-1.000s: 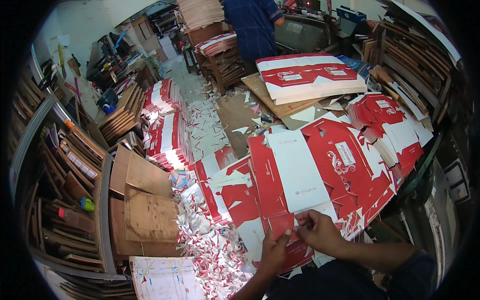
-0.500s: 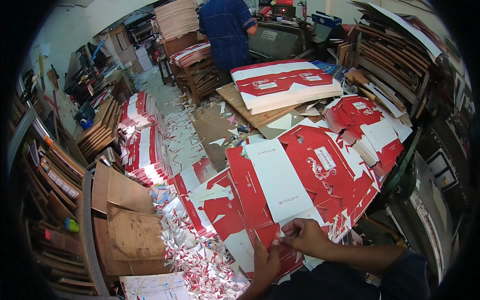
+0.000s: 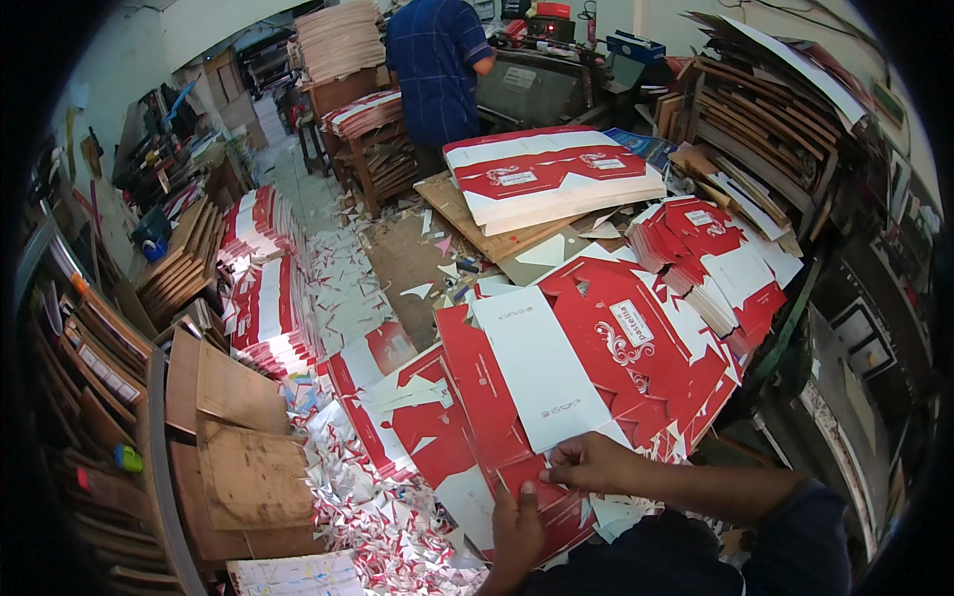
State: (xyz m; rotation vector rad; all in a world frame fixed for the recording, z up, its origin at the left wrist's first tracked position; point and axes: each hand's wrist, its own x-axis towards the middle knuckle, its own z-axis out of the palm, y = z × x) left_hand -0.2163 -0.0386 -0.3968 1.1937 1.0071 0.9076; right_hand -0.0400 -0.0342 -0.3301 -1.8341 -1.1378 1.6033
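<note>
**Red piece [image 3: 519, 470] in two hands, near edge of the sheets**

Far left: 1 metal-framed rack [image 3: 155, 427] of upright boards, too many and too dim to count. 1 green cup [image 3: 127, 458] at its edge.

Next: brown panels [image 3: 256, 475], at least 3, overlapping. 1 marked white sheet [image 3: 298, 574] below them, cut by the lower rim.

Beyond the panels: 2 red-and-white floor stacks [image 3: 266, 303], one behind the other. Sheets per stack not countable. Right of the panels: 1 heap of scraps [image 3: 383, 521], red and white, uncounted.

Back: 1 tall pale stack [image 3: 340, 42]; 1 low red-and-white stack [image 3: 363, 112] nearer; 1 person [image 3: 432, 74] in a dark blue shirt, just right of both.

Centre, near: left hand [image 3: 518, 526], thumb raised, nearly closed, the red piece's near edge between thumb and fingers. Red piece lies just below the white panel of the top sheet [image 3: 542, 368]; whether joined to that sheet, cannot tell. Right hand [image 3: 586, 463]: curled, thumb and fingertips pinched on the piece's right edge.

Beyond the hands: 1 thick stack [image 3: 552, 179], red and white, on 1 wooden board [image 3: 452, 209].

Right: 1 fanned pile [image 3: 711, 248] of cut shapes, edges staggered. Upper right: 1 bank of thin boards [image 3: 763, 119], count unclear.
</note>
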